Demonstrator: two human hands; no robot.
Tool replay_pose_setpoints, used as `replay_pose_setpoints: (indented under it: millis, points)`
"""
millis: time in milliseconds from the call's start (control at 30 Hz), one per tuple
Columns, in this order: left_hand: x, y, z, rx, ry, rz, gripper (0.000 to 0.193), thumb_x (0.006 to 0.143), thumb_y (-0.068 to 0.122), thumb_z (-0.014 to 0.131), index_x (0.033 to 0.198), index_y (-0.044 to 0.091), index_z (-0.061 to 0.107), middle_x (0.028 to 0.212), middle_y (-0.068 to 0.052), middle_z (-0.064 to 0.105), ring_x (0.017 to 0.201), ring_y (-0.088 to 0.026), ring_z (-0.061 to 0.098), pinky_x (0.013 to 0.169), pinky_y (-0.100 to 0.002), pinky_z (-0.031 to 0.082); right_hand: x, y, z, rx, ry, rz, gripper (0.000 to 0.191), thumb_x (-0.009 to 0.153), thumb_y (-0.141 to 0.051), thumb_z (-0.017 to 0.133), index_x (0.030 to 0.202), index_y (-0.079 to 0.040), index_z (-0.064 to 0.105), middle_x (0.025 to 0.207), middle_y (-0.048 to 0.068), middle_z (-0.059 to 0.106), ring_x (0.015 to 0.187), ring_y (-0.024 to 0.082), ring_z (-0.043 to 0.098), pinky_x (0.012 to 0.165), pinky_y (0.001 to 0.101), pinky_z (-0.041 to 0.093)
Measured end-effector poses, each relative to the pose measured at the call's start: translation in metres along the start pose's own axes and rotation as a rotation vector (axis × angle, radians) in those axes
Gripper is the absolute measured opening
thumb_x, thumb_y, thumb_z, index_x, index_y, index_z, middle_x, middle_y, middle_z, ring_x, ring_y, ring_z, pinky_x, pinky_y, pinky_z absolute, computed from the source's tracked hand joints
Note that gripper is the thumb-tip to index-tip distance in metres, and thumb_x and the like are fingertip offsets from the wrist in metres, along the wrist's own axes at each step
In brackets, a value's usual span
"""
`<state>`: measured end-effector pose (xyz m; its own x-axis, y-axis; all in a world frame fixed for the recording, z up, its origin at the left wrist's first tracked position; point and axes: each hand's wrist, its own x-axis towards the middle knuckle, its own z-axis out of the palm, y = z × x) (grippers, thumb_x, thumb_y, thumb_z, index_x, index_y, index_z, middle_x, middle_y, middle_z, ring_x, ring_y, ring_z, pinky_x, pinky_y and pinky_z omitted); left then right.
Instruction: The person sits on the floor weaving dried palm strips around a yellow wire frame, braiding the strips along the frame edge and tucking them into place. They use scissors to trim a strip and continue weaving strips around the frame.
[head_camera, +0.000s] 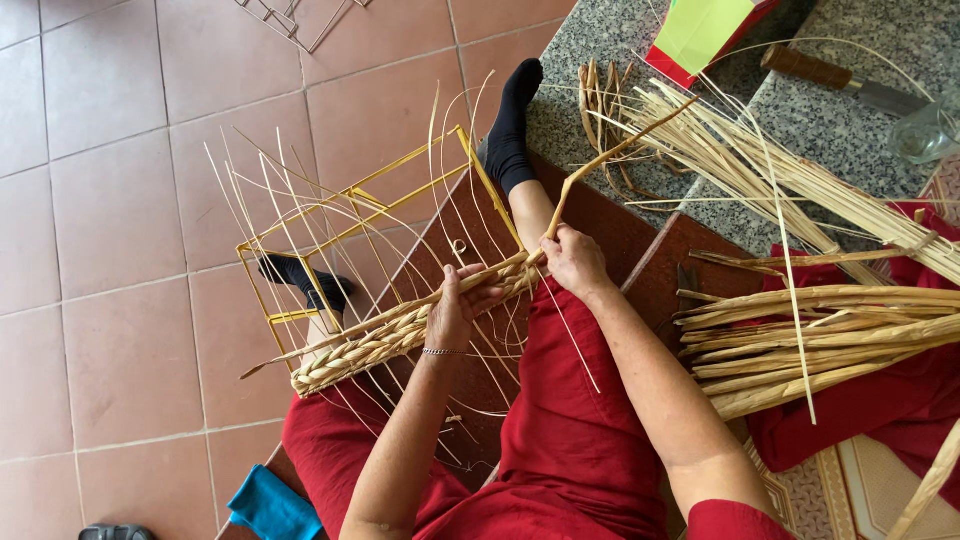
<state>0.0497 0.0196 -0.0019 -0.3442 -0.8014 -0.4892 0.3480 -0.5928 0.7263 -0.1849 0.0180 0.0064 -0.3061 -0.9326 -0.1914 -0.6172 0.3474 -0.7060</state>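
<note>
A yellow wire frame (300, 235) rests on my lap and feet, with a woven band of pale straw (370, 345) braided along its near edge. Thin pale strands stick up from the weave. My left hand (455, 305) grips the woven band near its right end. My right hand (572, 260) pinches a flat straw strip (610, 155) that bends up and to the right from the weave. My legs are in red trousers (560, 440) and black socks (512, 120).
A bundle of loose straw strips (820, 340) lies on red cloth at my right. More straw (740, 150) lies on the grey stone step, by a knife (845, 80) and a glass (925, 130). The floor (120, 200) is tiled. A blue cloth (270, 508) lies near my left.
</note>
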Motion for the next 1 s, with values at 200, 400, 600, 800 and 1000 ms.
replay_pose_setpoints:
  millis: [200,400,600,800,1000]
  points:
    - [-0.008,-0.002,-0.001,0.067,-0.017,0.046,0.063,0.108,0.050,0.034,0.131,-0.004,0.058,0.114,-0.020,0.071,0.098,-0.025,0.072,0.092,-0.042,0.061,0.000,0.002,-0.006,0.719,-0.239,0.186,0.022,0.089,-0.002,0.071,0.111,-0.003,0.067,0.087,0.009,0.075,0.076,0.013,0.073,0.065,0.0257,0.061]
    - [-0.022,-0.005,-0.002,0.072,-0.039,0.036,0.060,0.108,0.047,0.036,0.133,-0.002,0.059,0.111,-0.018,0.072,0.094,-0.023,0.071,0.088,-0.040,0.060,0.007,0.000,0.003,0.605,-0.160,0.066,0.030,0.079,0.008,0.074,0.106,-0.003,0.065,0.087,0.003,0.071,0.078,0.011,0.071,0.064,0.0260,0.063]
    - [-0.039,-0.007,0.010,-0.123,0.009,-0.196,0.054,0.108,0.050,0.037,0.125,0.002,0.055,0.107,-0.020,0.073,0.091,-0.025,0.072,0.086,-0.040,0.059,0.013,-0.001,0.006,0.561,-0.177,0.063,0.036,0.078,0.008,0.074,0.109,-0.007,0.063,0.086,0.004,0.072,0.077,0.011,0.072,0.065,0.0285,0.061]
    - [-0.065,0.016,0.041,0.183,-0.176,-0.009,0.038,0.106,0.030,0.054,0.125,-0.001,0.064,0.103,-0.016,0.074,0.085,-0.020,0.072,0.078,-0.035,0.062,0.013,-0.002,0.004,0.486,-0.111,-0.076,0.040,0.078,0.005,0.078,0.113,-0.006,0.062,0.089,0.005,0.074,0.081,0.013,0.074,0.072,0.0287,0.061]
    - [0.004,0.046,0.065,0.758,-0.060,0.419,0.022,0.100,0.018,0.061,0.112,0.004,0.072,0.098,-0.011,0.077,0.079,-0.018,0.073,0.068,-0.033,0.063,0.011,-0.011,-0.008,0.448,-0.052,0.023,0.056,0.071,-0.001,0.084,0.119,-0.006,0.055,0.087,0.008,0.075,0.077,0.014,0.075,0.068,0.0311,0.064]
